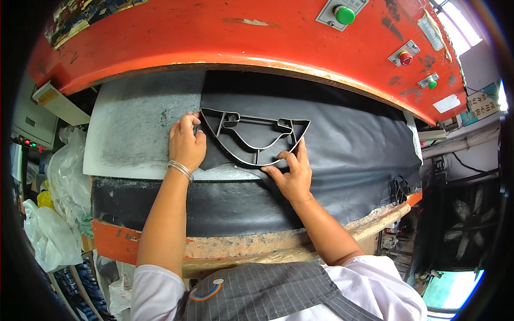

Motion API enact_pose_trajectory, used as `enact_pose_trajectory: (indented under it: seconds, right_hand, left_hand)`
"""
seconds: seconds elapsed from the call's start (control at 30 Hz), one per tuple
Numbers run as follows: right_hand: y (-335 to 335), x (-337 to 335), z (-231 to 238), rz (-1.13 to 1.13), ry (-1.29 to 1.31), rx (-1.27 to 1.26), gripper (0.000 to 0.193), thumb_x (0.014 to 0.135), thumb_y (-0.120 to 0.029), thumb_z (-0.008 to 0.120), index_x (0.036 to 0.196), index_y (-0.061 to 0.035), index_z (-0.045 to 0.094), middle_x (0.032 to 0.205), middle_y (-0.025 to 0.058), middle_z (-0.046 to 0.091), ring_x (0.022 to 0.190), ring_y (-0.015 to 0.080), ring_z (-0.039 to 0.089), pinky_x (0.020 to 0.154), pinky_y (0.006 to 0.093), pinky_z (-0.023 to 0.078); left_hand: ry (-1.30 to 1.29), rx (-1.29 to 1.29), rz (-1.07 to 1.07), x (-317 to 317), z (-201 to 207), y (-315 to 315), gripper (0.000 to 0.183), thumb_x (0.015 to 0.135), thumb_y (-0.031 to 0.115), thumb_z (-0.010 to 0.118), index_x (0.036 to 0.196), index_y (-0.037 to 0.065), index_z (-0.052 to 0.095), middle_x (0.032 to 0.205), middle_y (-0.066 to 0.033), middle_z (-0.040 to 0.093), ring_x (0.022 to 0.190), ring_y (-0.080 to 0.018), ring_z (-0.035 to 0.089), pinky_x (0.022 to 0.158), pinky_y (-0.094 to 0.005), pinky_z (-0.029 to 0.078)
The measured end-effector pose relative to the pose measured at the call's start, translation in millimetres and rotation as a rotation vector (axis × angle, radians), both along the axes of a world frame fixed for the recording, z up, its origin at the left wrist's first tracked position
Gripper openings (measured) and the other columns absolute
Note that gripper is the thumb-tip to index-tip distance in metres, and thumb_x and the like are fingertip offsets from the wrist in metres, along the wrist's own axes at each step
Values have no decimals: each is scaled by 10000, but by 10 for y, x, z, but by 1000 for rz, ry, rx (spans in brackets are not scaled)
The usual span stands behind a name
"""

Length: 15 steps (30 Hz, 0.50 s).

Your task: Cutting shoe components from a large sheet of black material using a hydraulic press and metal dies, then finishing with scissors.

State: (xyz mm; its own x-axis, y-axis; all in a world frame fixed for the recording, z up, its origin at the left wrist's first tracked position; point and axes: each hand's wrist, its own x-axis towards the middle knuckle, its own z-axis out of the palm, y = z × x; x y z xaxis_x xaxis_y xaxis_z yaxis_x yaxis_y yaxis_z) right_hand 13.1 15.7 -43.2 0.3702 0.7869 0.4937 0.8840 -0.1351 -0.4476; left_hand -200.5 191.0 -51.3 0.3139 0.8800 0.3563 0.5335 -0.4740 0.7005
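A black metal cutting die (257, 156), half-moon shaped with a smaller curved frame inside, lies on a sheet of black leather-like material (358, 134). My left hand (187, 143), with metal bangles at the wrist, grips the die's left corner with its fingertips. At the lower right edge of the die, my right hand (294, 174) holds on with thumb and fingers bent around the rim. The die sits close to the sheet's left edge, which overlaps a pale, scuffed cutting board (134, 128).
A red press beam (176, 40) spans the far side, bearing green buttons (344, 15) and a red one (406, 58). Small black metal pieces (399, 190) rest at the table's right end. Clear plastic bags (53, 235) hang at left. A black fan (466, 222) stands right.
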Motion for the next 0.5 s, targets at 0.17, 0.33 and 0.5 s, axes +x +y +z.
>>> enact_pose_trajectory:
  seconds: [0.17, 0.33, 0.5]
  right_hand:
    - [-27, 81, 89, 37, -62, -17, 489, 657, -439, 820, 969, -103, 650, 1347, 438, 368, 1187, 558, 463, 1023, 530, 415]
    - [-71, 51, 204, 62, -16, -19, 476, 664, -442, 810, 978, -117, 657, 1321, 454, 367, 1162, 588, 454, 1009, 565, 414]
    - [-123, 184, 332, 115, 50, 11, 463, 685, -432, 796, 983, -110, 647, 1303, 462, 374, 1215, 558, 429, 1043, 571, 375]
  left_hand:
    - [79, 83, 12, 95, 70, -11, 232, 813, 28, 534, 1023, 68, 445, 1199, -151, 637, 1250, -306, 512, 1089, -444, 301]
    - [145, 113, 27, 49, 120, -54, 245, 799, 18, 534, 1018, 58, 435, 1204, -163, 623, 1228, -326, 515, 1087, -449, 302]
    - [134, 57, 77, 148, 280, -157, 273, 793, 67, 577, 1046, 25, 483, 1115, -203, 620, 1071, -408, 547, 948, -470, 413]
